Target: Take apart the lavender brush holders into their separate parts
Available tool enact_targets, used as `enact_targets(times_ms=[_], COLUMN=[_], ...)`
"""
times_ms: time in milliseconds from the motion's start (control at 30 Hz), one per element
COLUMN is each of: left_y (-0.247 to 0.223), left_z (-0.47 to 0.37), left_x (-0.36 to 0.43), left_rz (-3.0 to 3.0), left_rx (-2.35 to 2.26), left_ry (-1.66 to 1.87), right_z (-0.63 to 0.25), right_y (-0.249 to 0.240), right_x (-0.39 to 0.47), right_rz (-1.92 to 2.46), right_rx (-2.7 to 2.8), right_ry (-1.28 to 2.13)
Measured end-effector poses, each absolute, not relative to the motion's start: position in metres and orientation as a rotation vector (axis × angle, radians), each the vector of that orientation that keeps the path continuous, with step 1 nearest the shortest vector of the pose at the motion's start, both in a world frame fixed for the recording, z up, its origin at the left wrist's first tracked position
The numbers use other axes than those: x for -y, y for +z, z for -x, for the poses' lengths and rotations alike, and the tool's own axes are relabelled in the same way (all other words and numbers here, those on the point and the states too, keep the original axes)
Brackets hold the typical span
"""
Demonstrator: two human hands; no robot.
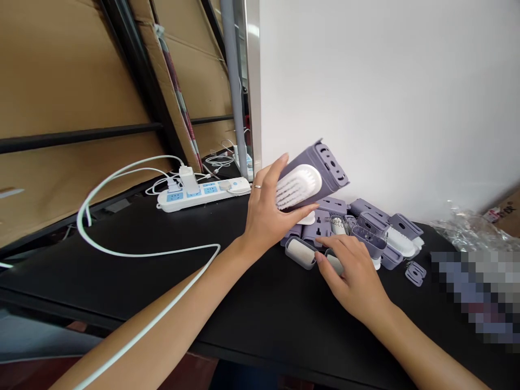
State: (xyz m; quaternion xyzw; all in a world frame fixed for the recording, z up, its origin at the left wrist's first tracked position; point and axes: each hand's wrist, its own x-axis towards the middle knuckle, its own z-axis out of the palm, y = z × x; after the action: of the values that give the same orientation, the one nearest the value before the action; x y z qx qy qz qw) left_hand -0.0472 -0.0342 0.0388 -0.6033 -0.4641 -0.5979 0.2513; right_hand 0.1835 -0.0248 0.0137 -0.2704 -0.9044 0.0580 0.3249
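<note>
My left hand point(268, 203) is closed around a purple-grey plastic case point(335, 170), lifted and tilted above the pile. Lying against the case's face is a white oval brush point(303, 184), its bristles turned toward me. The far end of the case has cut-out holes. My right hand point(351, 268) hovers low at the pile's front edge, thumb and forefinger apart. Just under its fingers is a small oval tray point(335, 261) with a pale inside, partly hidden. To its left sits a similar oval tray point(301, 253). Whether the fingertips touch either tray is unclear.
More purple-grey parts point(368, 216) are heaped by the wall, with a white brush point(400, 242) among them. One flat piece point(415, 273) lies apart on the black table point(252, 319). A white power strip point(207, 194) and its cable point(134, 253) are left; clear plastic wrapping point(467, 225) is right.
</note>
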Motion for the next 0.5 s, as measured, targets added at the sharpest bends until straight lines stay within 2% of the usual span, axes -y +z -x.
enact_targets(times_ms=[267, 500], left_y=[0.027, 0.028], left_z=[0.001, 0.003], left_x=[0.049, 0.050], left_rz=[2.068, 2.255], left_rx=[1.411, 1.460], left_ry=[-2.551, -2.640], right_z=[-0.182, -0.188], right_y=[0.014, 0.020], right_x=[0.022, 0.029], right_rz=[0.773, 0.783], right_rx=[2.254, 2.030], right_ry=[0.225, 0.481])
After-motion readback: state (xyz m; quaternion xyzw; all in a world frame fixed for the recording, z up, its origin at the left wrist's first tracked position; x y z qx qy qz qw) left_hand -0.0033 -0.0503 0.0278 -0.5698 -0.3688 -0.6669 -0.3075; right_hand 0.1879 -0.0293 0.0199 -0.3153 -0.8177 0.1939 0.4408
